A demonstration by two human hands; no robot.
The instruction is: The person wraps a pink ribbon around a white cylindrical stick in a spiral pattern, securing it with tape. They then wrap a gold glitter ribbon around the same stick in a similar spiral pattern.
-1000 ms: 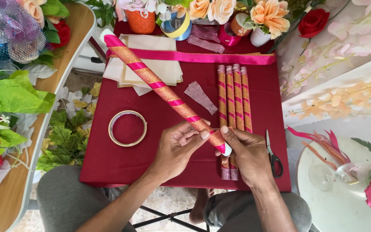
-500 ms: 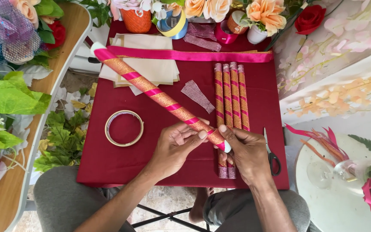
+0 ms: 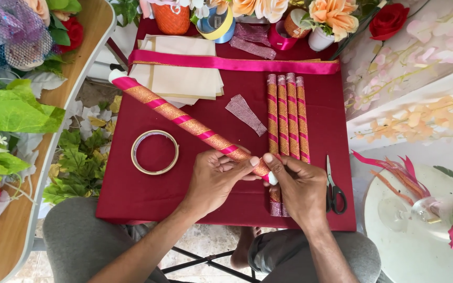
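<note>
A: Where is the wrapped stick (image 3: 184,119)?
B: It lies slanted over the red cloth (image 3: 132,188), from 10 o'clock down to the middle. The left hand (image 3: 213,178) clasps its near end, and the right hand (image 3: 300,188) pinches the white tip.
A: And around it?
B: A tape ring (image 3: 155,152) at 9 o'clock of the hands, four finished sticks (image 3: 288,118) at 12 o'clock, scissors (image 3: 334,188) at 3 o'clock.

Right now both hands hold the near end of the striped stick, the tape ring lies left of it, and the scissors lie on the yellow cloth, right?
Not quite. The head view shows the scissors on a dark red cloth, not yellow. The rest stands: the left hand and right hand hold the striped stick at its near end, with the tape ring to its left.
</note>
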